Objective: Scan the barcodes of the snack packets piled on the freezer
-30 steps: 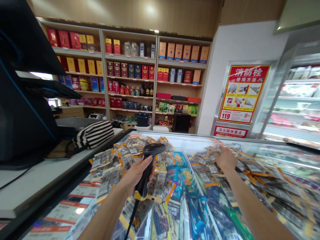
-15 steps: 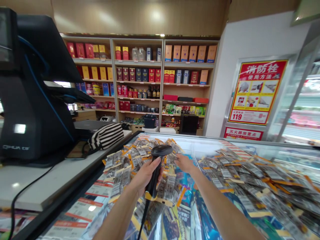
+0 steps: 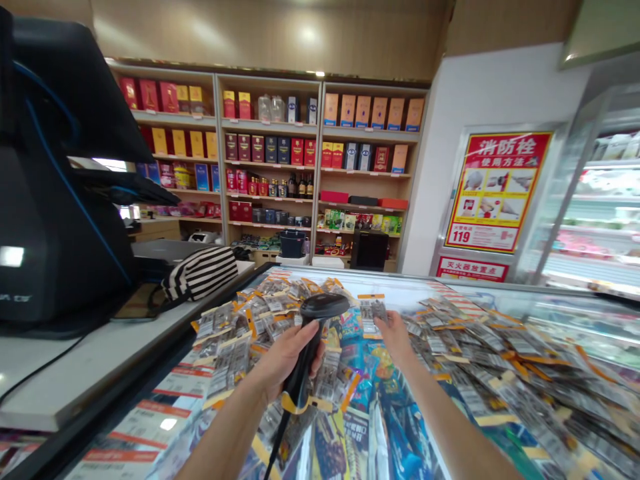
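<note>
My left hand is wrapped round the handle of a black barcode scanner, its head pointing away from me over the freezer. My right hand holds up a small clear snack packet with an orange strip, just right of the scanner head. Below both hands lie heaps of the same orange-edged packets on the glass lid of a chest freezer, with blue and green frozen-food bags showing under the glass.
A black till terminal stands on the grey counter at left, with a striped bag behind it. Shelves of boxed goods line the back wall. A red fire poster and a glass-door fridge stand at right.
My right hand left the packet pile at right, swept left toward the scanner, and now holds up one packet. The left hand with the scanner has barely moved.
</note>
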### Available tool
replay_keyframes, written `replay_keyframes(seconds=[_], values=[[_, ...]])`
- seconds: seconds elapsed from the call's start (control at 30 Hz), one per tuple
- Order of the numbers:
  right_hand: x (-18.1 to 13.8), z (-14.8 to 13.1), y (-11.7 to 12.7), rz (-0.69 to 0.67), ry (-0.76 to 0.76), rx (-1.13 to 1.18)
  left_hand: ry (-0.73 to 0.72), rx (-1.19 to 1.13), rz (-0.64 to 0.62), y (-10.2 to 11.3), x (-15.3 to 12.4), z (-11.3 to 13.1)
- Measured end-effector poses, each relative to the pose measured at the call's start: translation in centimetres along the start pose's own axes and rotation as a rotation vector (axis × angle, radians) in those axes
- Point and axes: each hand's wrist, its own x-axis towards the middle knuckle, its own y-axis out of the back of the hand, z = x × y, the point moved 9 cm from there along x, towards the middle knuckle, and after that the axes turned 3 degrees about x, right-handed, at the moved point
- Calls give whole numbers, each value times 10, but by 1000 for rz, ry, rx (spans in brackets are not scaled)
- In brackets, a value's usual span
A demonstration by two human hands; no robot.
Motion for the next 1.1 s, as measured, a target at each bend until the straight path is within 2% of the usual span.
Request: replay_keyframes(seconds=[0.13,0.4,0.63,0.83,0.93,1.1], values=[[-2,2,6,47,-25,67,31,11,-62,-6,-2,-4],[8,20,20,139,-38,72,31,15,-68,-8,-2,-5],[5,8,31,220,-37,71,60,-34,-106,-8,-7,-4],[12,10,38,223,-33,37,71,-24,-117,-5,-6,-2],[19,0,62,283,-8,-113,73,-18,-126,0,-6,2],[20,-36,127,467,83,-525,69,23,-87,13,-6,7]])
